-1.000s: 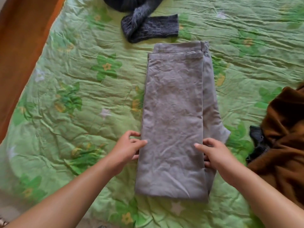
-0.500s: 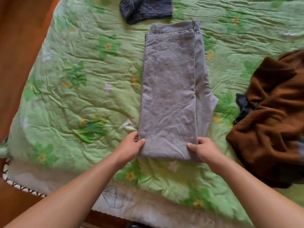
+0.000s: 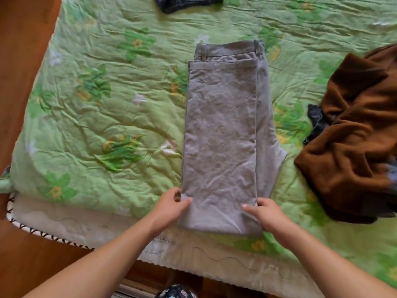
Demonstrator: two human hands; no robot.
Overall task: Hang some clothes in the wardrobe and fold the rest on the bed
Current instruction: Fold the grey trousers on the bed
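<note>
grey trousers folded hem-to-waistband on bed | left hand, right hand pinch near corners, next fold likely pending | brown garment right of trousers, dark knit beyond: unfolded

Grey trousers lie flat and creased on the bed, folded lengthwise and doubled over, with the hem edge lying just short of the waistband at the far end. The fold sits at the near end, by the bed's edge, where the left hand and right hand pinch its two corners. A crumpled brown garment lies to the right, apart from them, and a dark knit at the far edge
</note>
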